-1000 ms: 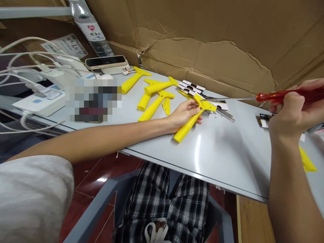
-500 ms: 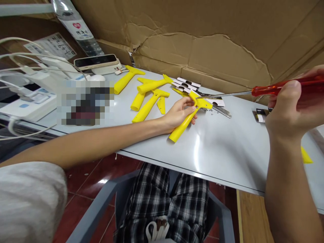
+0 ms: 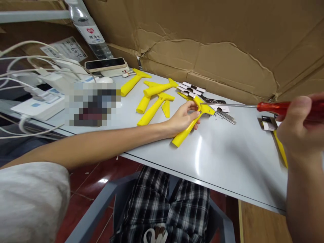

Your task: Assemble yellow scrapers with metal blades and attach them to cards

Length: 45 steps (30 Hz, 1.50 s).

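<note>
My left hand [image 3: 186, 117] is closed around a yellow plastic scraper handle [image 3: 187, 131], its round grip pointing toward the table's front edge. My right hand [image 3: 298, 125] grips a screwdriver [image 3: 269, 107] with a clear red handle. The long metal shaft lies nearly level, its tip at the forked head of the yellow handle. Behind that head are small loose screws [image 3: 216, 116], flat metal blades [image 3: 226, 117] and white-and-black card sleeves [image 3: 193, 88]. Several more yellow handles [image 3: 152, 109] lie left of my left hand, near a small yellow cover piece [image 3: 166, 108].
A power strip with white cables [image 3: 42, 104] takes up the table's left end, near a phone [image 3: 106, 64] and a water bottle [image 3: 89, 32]. A cardboard wall [image 3: 202, 57] stands along the back. At the right lies another yellow piece [image 3: 280, 148] with a card sleeve.
My right hand has shifted right and slightly down with the screwdriver, whose tip stays at the yellow handle's head. The whole view has shifted a little, uncovering more of the yellow piece at right.
</note>
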Each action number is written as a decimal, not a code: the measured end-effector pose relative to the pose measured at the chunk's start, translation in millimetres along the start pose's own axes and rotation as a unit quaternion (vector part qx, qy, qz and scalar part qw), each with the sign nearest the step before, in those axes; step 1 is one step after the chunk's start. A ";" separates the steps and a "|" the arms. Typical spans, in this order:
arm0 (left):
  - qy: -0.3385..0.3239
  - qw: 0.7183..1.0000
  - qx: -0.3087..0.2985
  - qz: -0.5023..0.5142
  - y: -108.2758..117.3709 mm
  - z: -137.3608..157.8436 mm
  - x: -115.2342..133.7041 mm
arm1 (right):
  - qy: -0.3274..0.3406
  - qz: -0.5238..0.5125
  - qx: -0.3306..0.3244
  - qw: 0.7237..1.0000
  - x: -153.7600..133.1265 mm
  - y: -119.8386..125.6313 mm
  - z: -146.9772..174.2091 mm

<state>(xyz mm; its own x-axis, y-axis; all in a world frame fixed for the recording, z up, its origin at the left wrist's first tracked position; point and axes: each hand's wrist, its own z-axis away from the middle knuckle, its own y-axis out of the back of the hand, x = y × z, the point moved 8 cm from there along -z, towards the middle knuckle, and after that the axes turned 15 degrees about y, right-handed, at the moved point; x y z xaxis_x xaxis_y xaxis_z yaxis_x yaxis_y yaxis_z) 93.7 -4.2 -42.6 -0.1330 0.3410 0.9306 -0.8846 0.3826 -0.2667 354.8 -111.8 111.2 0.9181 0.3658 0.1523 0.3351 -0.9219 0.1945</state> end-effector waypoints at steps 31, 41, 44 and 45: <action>0.015 0.992 0.016 -0.125 2.7 1.8 6.3 | 0.133 -0.118 0.077 0.981 -38.5 11.1 2.9; 0.004 0.988 -0.005 -0.152 1.3 -0.1 3.5 | 0.113 -0.218 0.071 0.967 -32.1 -1.3 10.2; 0.001 0.989 0.003 -0.151 2.7 -0.2 4.3 | 0.100 -0.120 0.081 0.985 -29.4 6.4 11.3; -0.002 0.989 0.003 -0.151 2.7 -0.1 4.6 | 0.102 -0.087 0.088 0.987 -29.5 10.3 11.0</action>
<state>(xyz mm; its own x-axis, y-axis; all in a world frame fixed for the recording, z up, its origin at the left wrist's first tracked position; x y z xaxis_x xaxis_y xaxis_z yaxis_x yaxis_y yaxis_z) 90.8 -1.5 -39.1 0.1361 0.2089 0.9684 -0.8866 0.4619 0.0249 333.5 -133.4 98.0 0.7872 0.5229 0.3271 0.5327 -0.8437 0.0666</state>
